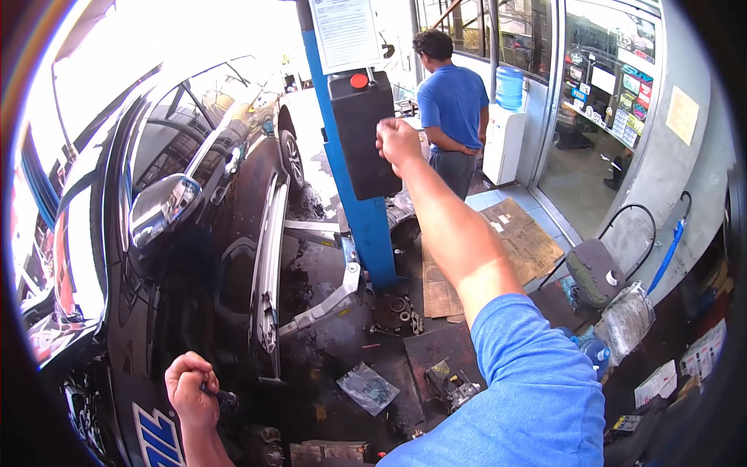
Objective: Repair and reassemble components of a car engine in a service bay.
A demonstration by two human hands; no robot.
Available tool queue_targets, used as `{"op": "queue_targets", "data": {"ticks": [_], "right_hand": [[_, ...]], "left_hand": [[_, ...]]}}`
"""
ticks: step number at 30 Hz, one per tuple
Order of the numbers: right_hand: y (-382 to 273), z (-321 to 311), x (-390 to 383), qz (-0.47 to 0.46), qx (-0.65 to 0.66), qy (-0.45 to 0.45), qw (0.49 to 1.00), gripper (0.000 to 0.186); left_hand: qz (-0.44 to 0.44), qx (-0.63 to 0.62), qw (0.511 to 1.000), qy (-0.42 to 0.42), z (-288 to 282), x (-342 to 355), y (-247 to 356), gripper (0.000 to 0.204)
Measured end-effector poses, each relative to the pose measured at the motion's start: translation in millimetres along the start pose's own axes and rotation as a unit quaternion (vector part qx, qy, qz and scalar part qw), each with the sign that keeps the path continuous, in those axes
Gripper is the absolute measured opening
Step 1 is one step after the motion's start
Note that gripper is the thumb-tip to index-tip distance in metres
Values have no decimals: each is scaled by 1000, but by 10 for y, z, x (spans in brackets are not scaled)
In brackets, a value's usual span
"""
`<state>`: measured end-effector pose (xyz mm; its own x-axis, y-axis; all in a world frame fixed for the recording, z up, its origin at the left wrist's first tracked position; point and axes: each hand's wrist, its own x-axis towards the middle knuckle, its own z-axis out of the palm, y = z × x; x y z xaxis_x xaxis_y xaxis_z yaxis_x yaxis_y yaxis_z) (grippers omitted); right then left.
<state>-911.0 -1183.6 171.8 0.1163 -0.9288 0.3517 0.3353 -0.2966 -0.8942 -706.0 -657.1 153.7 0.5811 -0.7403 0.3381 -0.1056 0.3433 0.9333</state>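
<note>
My right hand [398,144], fingers curled, is raised in front of the black box [354,105] with a red round button [359,81], fixed on a blue lift post [372,241]; I cannot make out whether it touches the box or holds anything. My left hand [194,389], at lower left, grips a dark cylindrical object [227,400], mostly hidden by the fingers. Beside that hand is a dark car [124,327] with a side mirror [162,206]. Silver lift arms [319,303] reach from the post toward the car's sill.
Another person [451,101] in blue stands beyond the post, near a water dispenser [503,148] and glass door [583,132]. Flattened cardboard [490,233], metal parts [397,315] and a plastic bag [367,387] lie on the floor. A bag [591,272] and blue umbrella [667,253] stand right.
</note>
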Motion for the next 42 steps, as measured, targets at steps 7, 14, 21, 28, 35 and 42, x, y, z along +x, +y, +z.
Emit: {"op": "queue_targets", "data": {"ticks": [7, 14, 21, 28, 35, 42], "right_hand": [[-561, 150, 1180, 12, 28, 58, 998, 46], [-509, 437, 1708, -3, 27, 83, 996, 32], [-704, 398, 1425, -47, -116, 105, 987, 19], [-932, 259, 1204, -129, -193, 83, 969, 24], [-962, 140, 1215, -171, -166, 5, 971, 26], [-1010, 59, 1289, -145, -28, -87, 985, 26]], "left_hand": [[103, 272, 957, -21, 1227, 750, 191, 14], [402, 526, 744, -84, 2216, 1659, 374, 17], [416, 594, 686, -52, 2967, 2423, 453, 24], [392, 677, 622, -26, 3798, 3078, 551, 38], [314, 729, 607, -49, 4357, 3502, 612, 53], [321, 733, 597, -65, 4500, 3804, 533, 38]]}}
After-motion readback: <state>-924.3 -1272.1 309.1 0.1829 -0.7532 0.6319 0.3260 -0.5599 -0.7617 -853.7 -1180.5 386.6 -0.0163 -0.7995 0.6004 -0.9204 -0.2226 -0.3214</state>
